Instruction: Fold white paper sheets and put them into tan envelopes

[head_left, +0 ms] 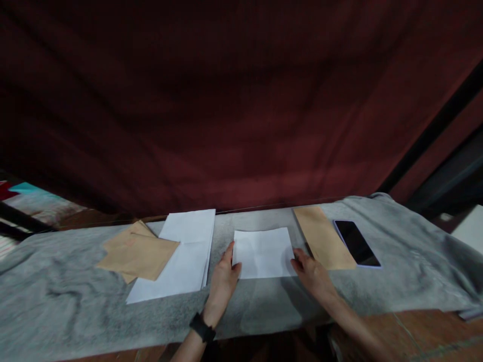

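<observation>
A white sheet of paper (263,254), folded to a smaller size, lies flat in front of me with a faint crease down its middle. My left hand (223,276) grips its left edge, thumb at the lower corner and fingers along the side. At the opposite edge my right hand (313,274) holds the lower right corner between thumb and fingers. Left of my hands are larger white sheets (188,266), partly covered by several brown envelopes (145,254). Close beyond my right hand lies a long brown envelope (325,239).
A grey cloth (94,311) covers the long, narrow surface. Right of the long envelope rests a phone (357,243) with a dark screen. A dark red curtain (241,110) hangs behind the far edge. Tiled floor (418,332) shows at the near right.
</observation>
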Demonstrator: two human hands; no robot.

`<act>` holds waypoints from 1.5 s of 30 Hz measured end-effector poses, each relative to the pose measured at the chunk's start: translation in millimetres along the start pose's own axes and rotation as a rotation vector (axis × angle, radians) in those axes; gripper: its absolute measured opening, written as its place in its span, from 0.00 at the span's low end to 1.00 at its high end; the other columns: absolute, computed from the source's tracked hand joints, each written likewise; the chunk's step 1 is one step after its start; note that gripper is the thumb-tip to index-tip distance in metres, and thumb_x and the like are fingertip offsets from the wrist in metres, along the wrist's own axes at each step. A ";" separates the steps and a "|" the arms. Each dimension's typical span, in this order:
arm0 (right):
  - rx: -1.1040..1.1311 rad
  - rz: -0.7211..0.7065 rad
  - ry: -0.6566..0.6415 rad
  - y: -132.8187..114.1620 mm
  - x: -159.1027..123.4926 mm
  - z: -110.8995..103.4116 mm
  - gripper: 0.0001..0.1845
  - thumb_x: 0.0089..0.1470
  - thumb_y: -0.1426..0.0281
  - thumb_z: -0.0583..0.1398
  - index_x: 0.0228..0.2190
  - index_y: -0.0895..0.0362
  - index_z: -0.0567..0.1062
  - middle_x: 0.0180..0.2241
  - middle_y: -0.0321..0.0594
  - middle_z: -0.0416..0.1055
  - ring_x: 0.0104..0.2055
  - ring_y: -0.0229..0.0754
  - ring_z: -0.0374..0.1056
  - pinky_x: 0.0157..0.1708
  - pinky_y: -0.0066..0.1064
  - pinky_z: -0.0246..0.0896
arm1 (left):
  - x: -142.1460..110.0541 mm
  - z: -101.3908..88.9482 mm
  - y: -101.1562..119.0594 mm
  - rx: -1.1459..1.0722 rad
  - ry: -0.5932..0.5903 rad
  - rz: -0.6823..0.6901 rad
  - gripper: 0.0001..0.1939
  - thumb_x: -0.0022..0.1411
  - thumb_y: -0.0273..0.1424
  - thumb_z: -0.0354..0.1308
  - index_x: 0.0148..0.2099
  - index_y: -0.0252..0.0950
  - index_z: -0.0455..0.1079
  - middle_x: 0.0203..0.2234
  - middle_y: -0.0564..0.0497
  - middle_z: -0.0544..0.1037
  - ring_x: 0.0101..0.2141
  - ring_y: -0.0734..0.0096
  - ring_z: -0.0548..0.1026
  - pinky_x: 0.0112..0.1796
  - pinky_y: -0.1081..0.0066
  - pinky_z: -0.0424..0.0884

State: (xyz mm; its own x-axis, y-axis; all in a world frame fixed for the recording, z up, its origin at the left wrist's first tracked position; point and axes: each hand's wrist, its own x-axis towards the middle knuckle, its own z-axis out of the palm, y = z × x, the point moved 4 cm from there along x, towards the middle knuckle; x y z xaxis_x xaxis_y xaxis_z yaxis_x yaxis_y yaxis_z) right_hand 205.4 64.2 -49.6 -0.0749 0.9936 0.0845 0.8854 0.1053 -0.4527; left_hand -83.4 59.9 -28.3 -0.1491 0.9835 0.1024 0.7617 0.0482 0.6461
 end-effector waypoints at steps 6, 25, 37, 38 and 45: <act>-0.130 0.003 0.013 -7.2 -3.7 -1.2 0.21 0.65 0.69 0.53 0.58 0.58 0.67 0.35 0.44 0.80 0.38 0.47 0.78 0.37 0.32 0.66 | -7.8 -1.1 2.9 0.114 -0.023 0.033 0.29 0.61 0.22 0.54 0.65 0.30 0.64 0.56 0.37 0.72 0.50 0.57 0.77 0.53 0.62 0.72; 0.011 -0.345 0.102 -72.5 4.4 18.5 0.28 0.70 0.62 0.44 0.64 0.60 0.64 0.65 0.47 0.62 0.68 0.46 0.56 0.65 0.44 0.55 | -44.9 68.4 49.9 0.492 -0.076 0.432 0.27 0.73 0.34 0.44 0.71 0.33 0.55 0.69 0.40 0.59 0.69 0.54 0.53 0.66 0.45 0.55; -0.131 -0.352 0.146 -81.0 1.1 47.9 0.25 0.70 0.68 0.45 0.63 0.59 0.67 0.65 0.45 0.62 0.68 0.47 0.56 0.68 0.48 0.49 | -22.9 48.5 52.3 0.434 -0.064 0.376 0.28 0.71 0.28 0.41 0.71 0.31 0.55 0.70 0.42 0.56 0.70 0.55 0.50 0.66 0.50 0.54; -0.141 -0.353 0.156 -80.9 0.7 49.1 0.25 0.70 0.69 0.45 0.63 0.59 0.67 0.65 0.45 0.62 0.68 0.47 0.57 0.68 0.48 0.49 | -20.7 50.4 51.2 0.438 -0.068 0.396 0.28 0.71 0.27 0.41 0.71 0.31 0.54 0.70 0.42 0.56 0.70 0.56 0.50 0.67 0.50 0.53; -0.231 -0.341 0.189 -74.3 -1.9 52.4 0.26 0.68 0.68 0.48 0.65 0.57 0.64 0.67 0.47 0.57 0.70 0.52 0.53 0.68 0.53 0.47 | -22.4 59.4 40.8 0.476 -0.050 0.388 0.28 0.72 0.30 0.42 0.72 0.35 0.54 0.70 0.44 0.57 0.70 0.56 0.51 0.67 0.50 0.53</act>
State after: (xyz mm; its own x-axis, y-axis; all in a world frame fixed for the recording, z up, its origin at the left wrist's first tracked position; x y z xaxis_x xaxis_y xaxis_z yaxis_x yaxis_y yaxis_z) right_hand 115.7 56.6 -62.6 -0.3143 0.8765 0.3647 0.9054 0.3923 -0.1626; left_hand -11.6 50.1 -49.2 0.2159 0.9514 0.2197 0.9542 -0.2533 0.1592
